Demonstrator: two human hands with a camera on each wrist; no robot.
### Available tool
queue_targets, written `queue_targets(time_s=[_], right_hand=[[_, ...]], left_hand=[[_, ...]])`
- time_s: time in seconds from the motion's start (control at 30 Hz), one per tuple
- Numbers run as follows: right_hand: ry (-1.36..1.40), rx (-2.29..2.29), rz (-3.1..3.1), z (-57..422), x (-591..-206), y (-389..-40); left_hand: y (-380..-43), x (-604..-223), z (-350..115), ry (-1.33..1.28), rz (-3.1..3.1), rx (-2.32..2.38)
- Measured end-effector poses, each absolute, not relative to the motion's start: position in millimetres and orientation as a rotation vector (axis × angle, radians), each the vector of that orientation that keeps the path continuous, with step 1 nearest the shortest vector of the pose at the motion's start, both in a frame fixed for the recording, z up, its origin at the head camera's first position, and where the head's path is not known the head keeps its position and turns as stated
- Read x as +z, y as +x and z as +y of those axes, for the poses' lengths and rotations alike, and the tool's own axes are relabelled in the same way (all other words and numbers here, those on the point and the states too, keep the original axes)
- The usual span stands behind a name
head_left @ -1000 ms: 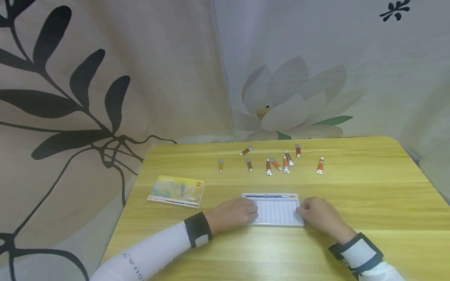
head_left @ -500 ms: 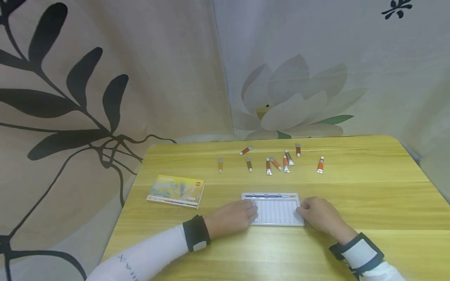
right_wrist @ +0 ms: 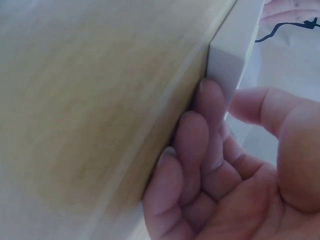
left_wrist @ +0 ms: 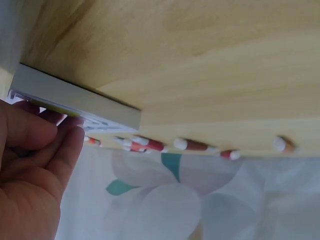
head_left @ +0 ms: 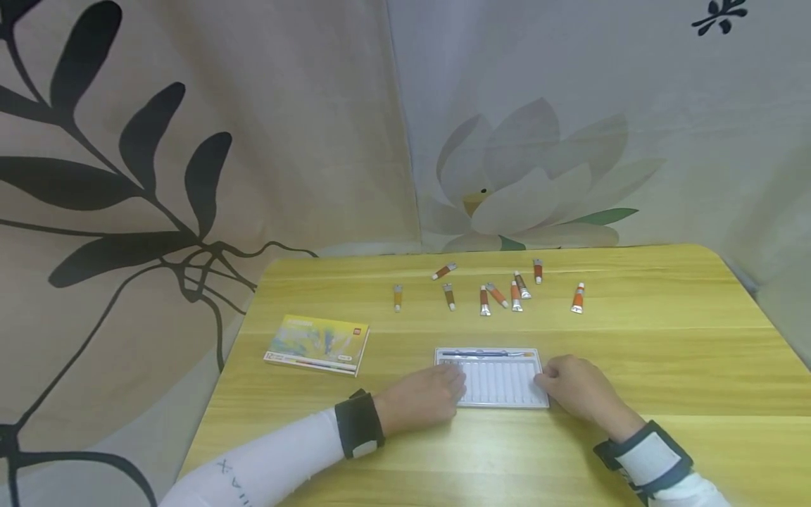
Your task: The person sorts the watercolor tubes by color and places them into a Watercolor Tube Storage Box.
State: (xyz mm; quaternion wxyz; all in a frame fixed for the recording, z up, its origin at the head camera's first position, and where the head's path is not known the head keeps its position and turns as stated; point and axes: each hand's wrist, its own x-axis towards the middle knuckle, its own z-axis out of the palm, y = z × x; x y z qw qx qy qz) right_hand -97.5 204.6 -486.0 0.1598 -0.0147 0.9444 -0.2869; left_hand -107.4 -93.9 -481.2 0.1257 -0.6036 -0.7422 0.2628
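A white plastic paint tray (head_left: 497, 386) with narrow slots lies flat on the table. Along its far side rests a thin paintbrush (head_left: 484, 354). My left hand (head_left: 423, 400) covers the tray's left end, fingers fairly straight and touching down inside it. In the left wrist view a yellow strip (left_wrist: 57, 108), perhaps a paint tube, shows under those fingertips; most of it is hidden. My right hand (head_left: 579, 387) pinches the tray's right edge between thumb and forefinger, its other fingers curled beside the tray wall (right_wrist: 227, 62) in the right wrist view.
Several small paint tubes lie scattered toward the table's back, among them a yellow tube (head_left: 398, 298) at left and an orange tube (head_left: 577, 298) at right. A yellow box (head_left: 319, 343) sits left of the tray. A patterned curtain (head_left: 538, 169) hangs behind the table.
My left hand's fingers have straightened from a more curled pose and shifted slightly over the tray's left end. The right hand, tray and scattered tubes stay in place.
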Motion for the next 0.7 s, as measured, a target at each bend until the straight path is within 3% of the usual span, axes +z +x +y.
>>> queue_targets(time_s=[0.7], right_hand=[[-0.085,-0.835,2.723,207.1,-487.9,-97.3]], left_hand=[[-109.1,-484.7,-107.7,-1.757,-2.507,0.354]])
